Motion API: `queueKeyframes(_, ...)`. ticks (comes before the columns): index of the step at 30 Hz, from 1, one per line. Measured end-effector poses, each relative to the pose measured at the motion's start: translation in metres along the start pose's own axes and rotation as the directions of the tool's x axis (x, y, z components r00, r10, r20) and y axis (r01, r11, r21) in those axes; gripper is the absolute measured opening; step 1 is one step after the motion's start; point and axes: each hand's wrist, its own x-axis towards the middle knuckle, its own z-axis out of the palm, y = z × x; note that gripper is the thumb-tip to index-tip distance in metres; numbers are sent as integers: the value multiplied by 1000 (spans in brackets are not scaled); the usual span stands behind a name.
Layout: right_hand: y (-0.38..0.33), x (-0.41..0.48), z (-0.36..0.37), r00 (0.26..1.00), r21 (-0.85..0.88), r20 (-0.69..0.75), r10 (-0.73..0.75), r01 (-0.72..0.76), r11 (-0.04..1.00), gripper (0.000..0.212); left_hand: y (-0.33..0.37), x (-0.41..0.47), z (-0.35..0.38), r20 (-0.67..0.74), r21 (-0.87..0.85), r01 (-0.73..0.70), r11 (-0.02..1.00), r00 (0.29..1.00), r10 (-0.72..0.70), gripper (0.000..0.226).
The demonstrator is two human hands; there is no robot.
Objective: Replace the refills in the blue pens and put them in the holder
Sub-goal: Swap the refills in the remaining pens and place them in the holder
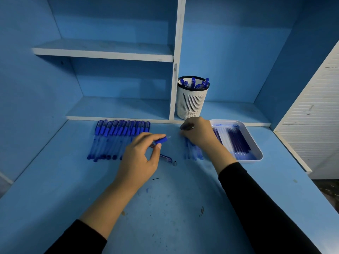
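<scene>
My left hand (141,158) pinches a blue pen part (161,140) between thumb and fingers above the desk. A row of several capped blue pens (117,140) lies to its left. My right hand (198,132) holds a thin dark piece (188,127), its fingers curled, and rests over a small pile of pen pieces (193,153). A white tray (255,143) with several refills sits to the right of that hand. The white slotted holder (191,103) stands behind on the low shelf with several blue pens in it. A pen tip piece (166,158) and a small cone (174,163) lie between my hands.
The blue desk (165,208) has ink marks near the front. A blue shelf unit with a white divider (176,70) rises behind. A white slatted panel (315,116) stands at the right edge.
</scene>
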Motion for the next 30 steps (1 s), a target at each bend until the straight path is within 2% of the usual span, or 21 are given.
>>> queueKeyframes(11, -2, -12, -9, 996, -41, -50, -75, 73, 997, 17, 0, -1, 1, 52, -41, -16, 999, 998, 18, 26)
queueKeyframes(15, 6, -24, -34, 995, -16, -88, -50, 49, 999, 19, 1, -2, 0, 61, -46, -14, 999, 998, 17, 26)
queueKeyframes(18, 15, -35, -55, 995, -79, -100, 13, -21, 997, 21, 2, -2, 0, 71, -38, -23, 999, 997, 26, 25)
queueKeyframes(22, 33, -45, -70, 971, -250, -105, 214, -234, 939, 22, 2, -3, 0, 76, -42, -43, 998, 996, 46, 24)
queueKeyframes(25, 43, -52, -75, 975, -292, -68, 212, -223, 930, 27, 1, -4, 0, 87, -39, -45, 998, 995, 49, 23)
queueKeyframes(30, 44, -55, -79, 952, -262, 31, 306, -287, 921, 29, 1, -5, 0, 106, -27, -47, 999, 993, 50, 25)
